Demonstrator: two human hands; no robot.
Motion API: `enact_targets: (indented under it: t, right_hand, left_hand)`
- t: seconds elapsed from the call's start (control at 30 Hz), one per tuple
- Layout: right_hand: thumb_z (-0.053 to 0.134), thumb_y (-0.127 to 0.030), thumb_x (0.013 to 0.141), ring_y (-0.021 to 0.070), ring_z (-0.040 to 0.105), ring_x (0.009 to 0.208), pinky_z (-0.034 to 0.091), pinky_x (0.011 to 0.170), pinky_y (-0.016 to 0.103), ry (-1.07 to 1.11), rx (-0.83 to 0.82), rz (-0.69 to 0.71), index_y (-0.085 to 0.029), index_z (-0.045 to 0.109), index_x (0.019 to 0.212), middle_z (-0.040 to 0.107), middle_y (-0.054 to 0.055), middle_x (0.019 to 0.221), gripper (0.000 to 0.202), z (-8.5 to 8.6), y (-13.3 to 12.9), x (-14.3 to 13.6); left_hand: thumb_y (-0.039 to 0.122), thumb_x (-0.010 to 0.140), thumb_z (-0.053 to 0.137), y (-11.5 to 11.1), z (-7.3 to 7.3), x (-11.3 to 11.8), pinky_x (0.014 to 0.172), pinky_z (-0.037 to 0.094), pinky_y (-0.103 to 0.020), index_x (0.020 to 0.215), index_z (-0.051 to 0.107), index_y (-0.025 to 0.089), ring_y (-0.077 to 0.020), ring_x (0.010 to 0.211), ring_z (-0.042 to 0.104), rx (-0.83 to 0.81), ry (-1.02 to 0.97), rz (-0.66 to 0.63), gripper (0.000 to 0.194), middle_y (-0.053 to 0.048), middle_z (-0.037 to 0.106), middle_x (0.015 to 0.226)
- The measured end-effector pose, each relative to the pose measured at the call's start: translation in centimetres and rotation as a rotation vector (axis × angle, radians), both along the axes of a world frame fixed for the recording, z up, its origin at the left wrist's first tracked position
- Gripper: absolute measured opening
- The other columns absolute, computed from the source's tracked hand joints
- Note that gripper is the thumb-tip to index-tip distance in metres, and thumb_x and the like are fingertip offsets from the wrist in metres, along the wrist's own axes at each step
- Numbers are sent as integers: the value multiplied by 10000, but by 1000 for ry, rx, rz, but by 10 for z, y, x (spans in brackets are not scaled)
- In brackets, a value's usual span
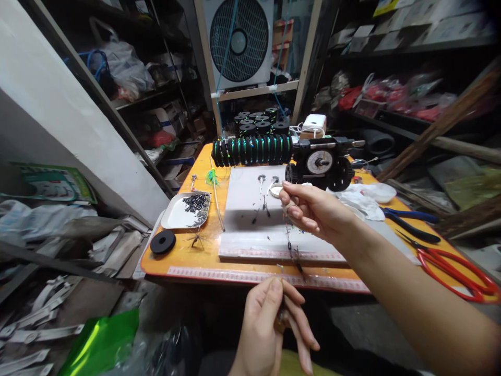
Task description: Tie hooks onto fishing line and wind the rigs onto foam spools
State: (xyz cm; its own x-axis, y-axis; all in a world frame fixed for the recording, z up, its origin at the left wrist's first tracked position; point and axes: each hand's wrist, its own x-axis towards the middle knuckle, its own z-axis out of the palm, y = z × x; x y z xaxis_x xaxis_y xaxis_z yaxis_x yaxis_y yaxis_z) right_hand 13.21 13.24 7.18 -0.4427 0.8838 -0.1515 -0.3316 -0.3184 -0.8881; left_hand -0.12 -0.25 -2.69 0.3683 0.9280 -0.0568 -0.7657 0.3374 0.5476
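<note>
My right hand (pixel 305 206) is held over the grey board (pixel 242 209), thumb and fingers pinched together beside a small white ring-shaped item (pixel 275 190). Below it, toward my left hand, small black pieces (pixel 290 245) hang on what looks like thin line. My left hand (pixel 270 318) is lower, in front of the table edge. Its thumb and index finger are pressed together on something tiny, while the other fingers stretch out. A dark bit shows between those fingers, too small to name. More little black pieces (pixel 255 215) with thin ends lie on the board.
A white tray (pixel 167 218) of black parts and a black foam spool (pixel 163 242) are at left. Behind the board stands a winder (pixel 321 163) with a row of wound spools (pixel 252 150). Blue-handled pliers (pixel 410 216) and red scissors (pixel 450 266) lie at right.
</note>
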Motion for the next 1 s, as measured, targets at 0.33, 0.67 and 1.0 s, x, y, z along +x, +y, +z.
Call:
enact_targets:
  t: [0.33,0.67,1.0]
  right_hand:
    - [538,-356,932,15,347,259,212,259,102,-19,33,-6,-147,595,707,518,-37,455,311,3,0,2]
    - [619,-453,900,16,407,310,265,322,119,-156,40,120,-125,677,1037,575,-30,542,360,-32,-41,12]
    - [661,-478,869,6,380,361,249,324,104,-223,69,177,-170,582,904,523,-68,569,320,-63,-86,3]
  left_hand:
    - [420,959,525,-2,0,0,317,436,-119,794,658,90,-114,338,614,29,100,12,391,-113,739,598]
    - [372,937,596,-5,-4,-8,433,539,-170,1201,594,158,-15,303,504,-11,126,42,340,81,565,568]
    - [356,972,537,-9,-1,-7,395,465,-130,985,442,201,-20,315,495,49,213,130,182,100,568,550]
